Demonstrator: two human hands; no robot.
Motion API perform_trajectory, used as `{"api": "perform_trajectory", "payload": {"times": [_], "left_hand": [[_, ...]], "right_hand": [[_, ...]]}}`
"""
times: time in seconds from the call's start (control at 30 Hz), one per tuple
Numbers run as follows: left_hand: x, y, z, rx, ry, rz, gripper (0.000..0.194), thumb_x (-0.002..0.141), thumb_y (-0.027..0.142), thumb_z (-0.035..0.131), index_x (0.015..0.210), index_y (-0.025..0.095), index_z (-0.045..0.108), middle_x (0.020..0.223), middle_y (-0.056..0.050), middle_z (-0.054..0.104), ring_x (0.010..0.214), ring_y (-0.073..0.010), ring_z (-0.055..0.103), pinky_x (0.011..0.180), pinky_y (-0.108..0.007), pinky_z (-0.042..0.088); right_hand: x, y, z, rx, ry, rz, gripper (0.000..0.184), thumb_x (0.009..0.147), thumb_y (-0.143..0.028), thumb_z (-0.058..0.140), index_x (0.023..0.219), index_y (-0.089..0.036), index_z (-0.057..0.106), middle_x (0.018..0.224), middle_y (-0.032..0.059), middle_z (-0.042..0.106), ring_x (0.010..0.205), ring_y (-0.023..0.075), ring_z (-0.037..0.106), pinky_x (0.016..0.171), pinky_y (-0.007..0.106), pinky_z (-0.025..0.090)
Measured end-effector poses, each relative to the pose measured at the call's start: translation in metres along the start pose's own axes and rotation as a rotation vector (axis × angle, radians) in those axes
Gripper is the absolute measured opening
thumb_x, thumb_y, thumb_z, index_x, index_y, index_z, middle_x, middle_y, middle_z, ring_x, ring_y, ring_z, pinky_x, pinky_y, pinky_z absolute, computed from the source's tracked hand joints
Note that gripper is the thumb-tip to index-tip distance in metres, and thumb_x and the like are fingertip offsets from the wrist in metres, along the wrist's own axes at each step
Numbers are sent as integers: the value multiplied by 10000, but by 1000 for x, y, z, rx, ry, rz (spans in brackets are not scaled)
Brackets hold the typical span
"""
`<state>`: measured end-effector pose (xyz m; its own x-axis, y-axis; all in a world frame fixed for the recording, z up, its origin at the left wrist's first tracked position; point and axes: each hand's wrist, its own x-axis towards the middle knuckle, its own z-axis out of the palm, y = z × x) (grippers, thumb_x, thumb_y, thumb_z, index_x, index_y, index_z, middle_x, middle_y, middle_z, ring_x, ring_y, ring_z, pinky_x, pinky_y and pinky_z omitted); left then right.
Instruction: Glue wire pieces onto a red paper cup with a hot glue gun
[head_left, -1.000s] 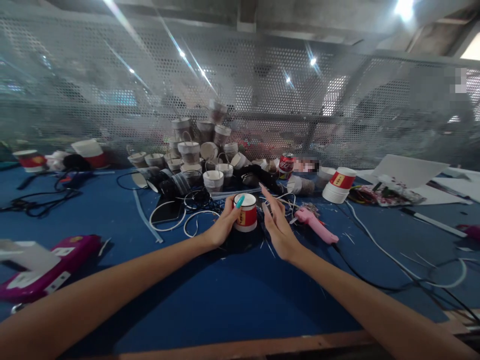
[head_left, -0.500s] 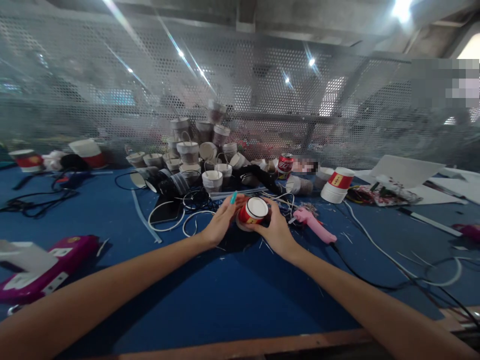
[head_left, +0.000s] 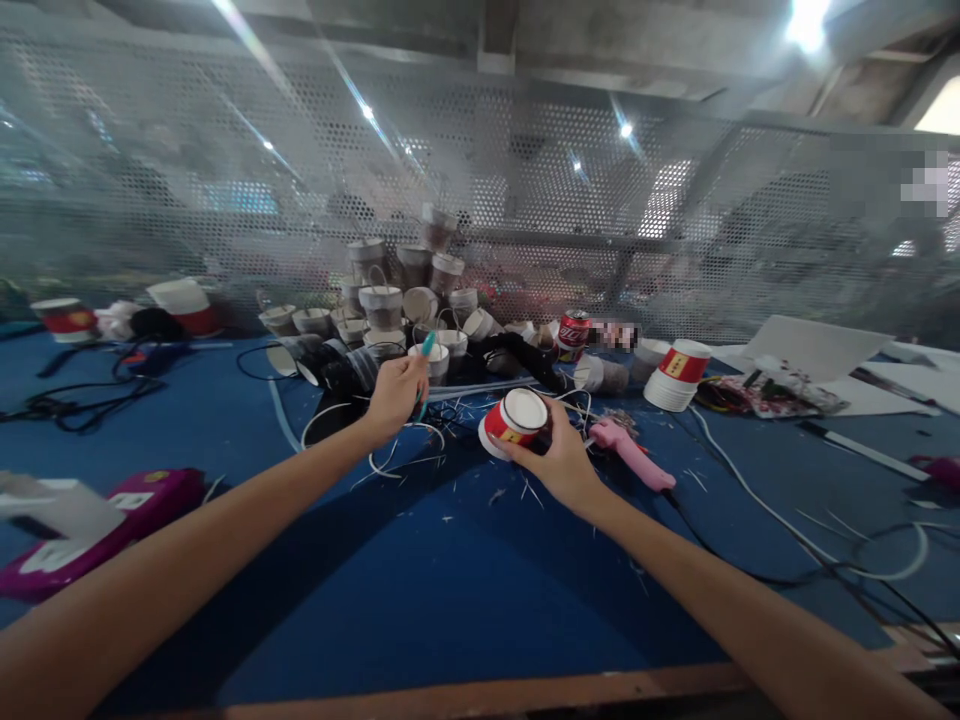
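My right hand (head_left: 562, 462) is wrapped round the right side of a red and white paper cup (head_left: 516, 424). The cup is upside down, its white base facing up with a dark ring round it and its wide rim low. To the left, apart from the cup, my left hand (head_left: 397, 396) is closed round a slim teal tool (head_left: 428, 345); its kind is unclear, as the fingers hide its middle. A pink glue gun (head_left: 634, 458) lies right of my right hand. White cord loops (head_left: 397, 455) lie below my left hand, with thin scraps (head_left: 531, 492) near the cup.
Grey bucket-shaped pots (head_left: 382, 308) with handles are piled at the back. A cola can (head_left: 573, 335) and a stack of paper cups (head_left: 677, 375) stand back right. A magenta box with white panels (head_left: 154, 505) sits at left. Perforated metal mesh (head_left: 540, 200) rises behind the blue table (head_left: 450, 620).
My left hand has moved left and up, away from the cup, with the teal tool. The right hand still holds the cup, which has shifted slightly right and tilted a little.
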<state>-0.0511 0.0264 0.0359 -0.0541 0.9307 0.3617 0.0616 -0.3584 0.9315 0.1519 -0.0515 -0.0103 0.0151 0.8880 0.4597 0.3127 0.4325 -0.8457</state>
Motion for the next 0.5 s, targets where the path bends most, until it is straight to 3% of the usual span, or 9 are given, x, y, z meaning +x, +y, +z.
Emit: {"api": "perform_trajectory", "payload": {"times": [0.07,0.13,0.17,0.27,0.37,0.43,0.5], "left_hand": [[1,-1,-1,144,-77,-24,482,826,358,488,399,177,357,307,36,377,279,-47,310,331,-195,217],[5,0,-5,221,-77,-56,478,843,341,466,403,176,379,304,35,373,278,-51,313,330,-201,215],[8,0,-8,221,-22,-54,460,855,321,445,423,175,388,312,40,374,283,-52,313,329,-201,213],[22,7,-23,130,347,62,333,865,234,422,541,159,426,394,66,393,344,-39,343,357,-179,238],[35,11,-39,75,449,103,195,900,237,333,763,158,448,494,91,417,394,-29,365,416,-160,295],[40,9,-44,62,386,116,121,873,222,402,969,156,435,610,85,517,491,-37,474,527,-169,385],[42,3,-42,88,221,153,365,779,189,556,1110,156,405,895,10,616,795,-113,592,740,-244,445]], "right_hand": [[1,1,-3,-180,48,-88,609,634,-397,710,1127,-178,428,1113,126,567,1013,261,544,876,447,435],[2,2,-7,-346,104,-185,572,648,-386,700,1121,-180,455,1119,130,558,1036,283,504,888,473,401],[3,3,-8,-417,130,-222,546,657,-379,692,1117,-184,470,1112,127,560,1044,293,481,891,483,385],[5,5,-12,-560,179,-268,499,673,-370,675,1112,-201,506,1071,115,573,1050,312,429,888,502,356],[7,6,-13,-585,191,-273,513,688,-396,657,1141,-210,506,1074,115,569,1047,316,418,885,507,348],[7,6,-13,-568,173,-285,516,699,-410,649,1153,-212,503,1085,115,563,1040,308,430,894,499,347],[8,5,-13,-535,132,-294,512,711,-415,643,1158,-211,500,1095,114,557,1039,296,446,908,487,349]]}}
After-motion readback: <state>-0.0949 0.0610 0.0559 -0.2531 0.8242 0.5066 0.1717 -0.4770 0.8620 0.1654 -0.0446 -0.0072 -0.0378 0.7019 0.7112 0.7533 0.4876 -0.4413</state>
